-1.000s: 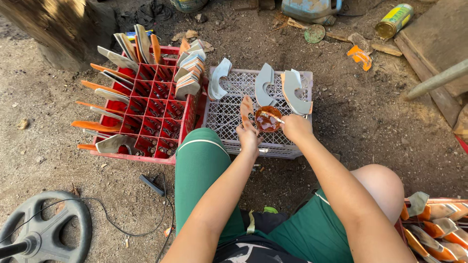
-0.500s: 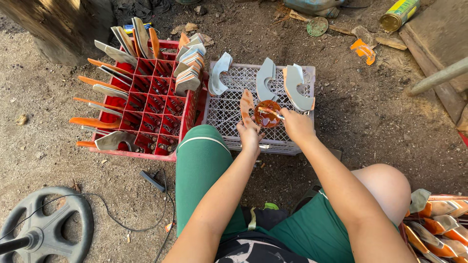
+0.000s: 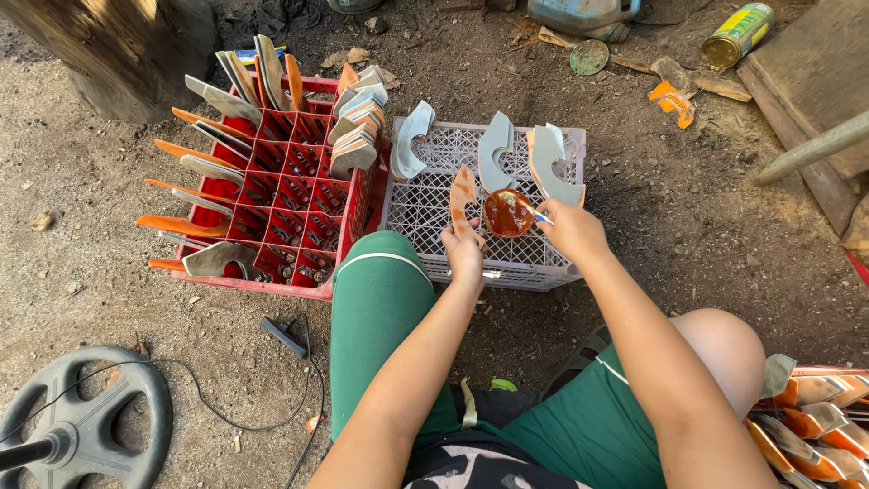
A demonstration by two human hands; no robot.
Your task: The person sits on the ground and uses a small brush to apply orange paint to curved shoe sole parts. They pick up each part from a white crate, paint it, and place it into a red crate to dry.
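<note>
Left hand [image 3: 466, 254] grips an orange-coated curved piece [image 3: 463, 197], right hand [image 3: 572, 228] pinches a small brush [image 3: 540, 217], both mid-frame over a white crate [image 3: 425, 204] (bowl of orange glue [image 3: 509, 213] on it). Red crate [image 3: 358, 204] left of it holds curved pieces in its slots.

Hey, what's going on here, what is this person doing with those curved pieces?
A seated person holds an orange curved piece upright in the left hand over an upturned white crate. The right hand holds a small brush at a round pot of brown-orange paste. Three grey curved pieces stand along the crate's far edge. A red crate beside it holds many more pieces.
</note>
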